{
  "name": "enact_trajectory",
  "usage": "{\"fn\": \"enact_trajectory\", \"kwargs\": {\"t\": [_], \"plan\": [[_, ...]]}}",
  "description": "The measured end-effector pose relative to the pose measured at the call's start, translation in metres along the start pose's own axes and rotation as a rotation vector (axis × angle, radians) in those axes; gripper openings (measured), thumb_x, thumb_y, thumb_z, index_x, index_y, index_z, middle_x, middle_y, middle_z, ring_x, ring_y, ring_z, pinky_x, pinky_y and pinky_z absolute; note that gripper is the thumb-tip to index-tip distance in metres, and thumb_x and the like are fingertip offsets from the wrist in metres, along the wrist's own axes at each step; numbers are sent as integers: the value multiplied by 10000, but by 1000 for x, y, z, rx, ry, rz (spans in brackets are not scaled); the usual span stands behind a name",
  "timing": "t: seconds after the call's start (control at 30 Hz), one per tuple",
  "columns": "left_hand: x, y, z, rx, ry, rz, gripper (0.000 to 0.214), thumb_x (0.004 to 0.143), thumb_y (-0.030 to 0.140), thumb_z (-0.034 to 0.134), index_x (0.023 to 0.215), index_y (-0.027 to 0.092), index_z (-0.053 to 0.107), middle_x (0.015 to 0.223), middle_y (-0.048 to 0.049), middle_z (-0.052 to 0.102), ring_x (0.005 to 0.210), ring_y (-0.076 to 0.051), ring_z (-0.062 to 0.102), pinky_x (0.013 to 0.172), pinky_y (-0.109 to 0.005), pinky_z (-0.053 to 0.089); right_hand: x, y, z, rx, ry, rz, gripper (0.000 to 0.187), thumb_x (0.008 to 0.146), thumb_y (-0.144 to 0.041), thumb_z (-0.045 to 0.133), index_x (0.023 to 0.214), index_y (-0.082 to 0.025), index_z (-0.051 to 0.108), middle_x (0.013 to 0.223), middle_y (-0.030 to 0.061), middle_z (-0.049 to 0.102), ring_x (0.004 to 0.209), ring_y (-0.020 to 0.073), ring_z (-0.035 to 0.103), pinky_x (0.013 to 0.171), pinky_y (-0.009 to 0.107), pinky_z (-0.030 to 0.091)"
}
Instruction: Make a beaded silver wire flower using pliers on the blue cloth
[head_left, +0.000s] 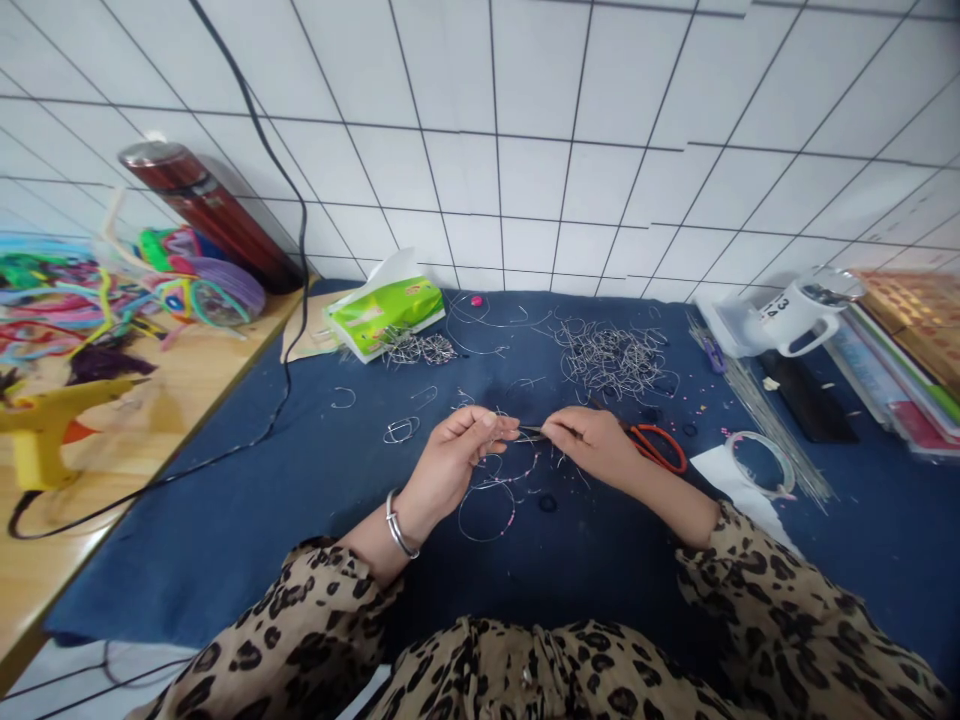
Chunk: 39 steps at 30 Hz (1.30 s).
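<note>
My left hand (459, 455) is closed in a pinch on a thin wire ring (487, 505) strung with small pink beads, which hangs down over the blue cloth (247, 500). My right hand (592, 440) is closed round orange-handled pliers (656, 445), whose dark tips meet the wire just beside my left fingertips. Both hands hover close together over the middle of the cloth. A silver bangle sits on my left wrist.
A pile of bent wire pieces (611, 355) lies behind my hands, and a smaller heap (420, 348) by a green tissue pack (386, 315). A white mug (799, 315), straight wires (765, 410) and a wire coil (761, 465) sit right. Left: red flask (210, 215), pipe cleaners (112, 290), yellow glue gun (45, 425), black cable (289, 300).
</note>
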<state>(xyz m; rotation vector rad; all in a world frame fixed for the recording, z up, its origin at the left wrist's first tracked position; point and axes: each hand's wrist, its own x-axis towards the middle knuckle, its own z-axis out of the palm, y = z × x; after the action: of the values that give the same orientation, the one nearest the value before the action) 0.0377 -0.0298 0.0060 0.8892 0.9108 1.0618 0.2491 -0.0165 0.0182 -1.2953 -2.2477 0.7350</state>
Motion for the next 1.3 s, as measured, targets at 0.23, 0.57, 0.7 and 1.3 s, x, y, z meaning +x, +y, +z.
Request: {"fn": "enact_trajectory", "kwargs": {"t": [0.23,0.57,0.7,1.3], "plan": [[3,8,-4,-29,49,30,173,803,323,609,769,157,574,967,-80,680,841,-166,655,661,-241,507,1,16,-17,-549,-174,-66,436,735,-446,629,1105,-224,563,1018,89,557,974,246,472,796,357,385],[4,9,-6,-42,87,47,181,789,324,624,782,158,553,955,-73,677,847,-167,653,633,-230,504,-2,22,-18,-652,-292,-138,530,677,-227,599,1197,-228,498,1109,109,507,983,253,439,782,344,355],[5,7,-6,-30,98,59,184,787,320,622,782,153,548,963,-76,669,852,-168,650,630,-227,499,0,16,-11,-715,-239,-114,411,680,-164,532,1090,-203,538,1016,113,519,931,250,440,758,346,338],[1,10,1,54,144,140,185,811,338,587,786,156,572,953,-82,673,833,-167,639,635,-234,473,7,18,-2,-507,55,41,344,892,-409,406,1153,-194,469,955,86,530,911,214,473,749,313,375]]}}
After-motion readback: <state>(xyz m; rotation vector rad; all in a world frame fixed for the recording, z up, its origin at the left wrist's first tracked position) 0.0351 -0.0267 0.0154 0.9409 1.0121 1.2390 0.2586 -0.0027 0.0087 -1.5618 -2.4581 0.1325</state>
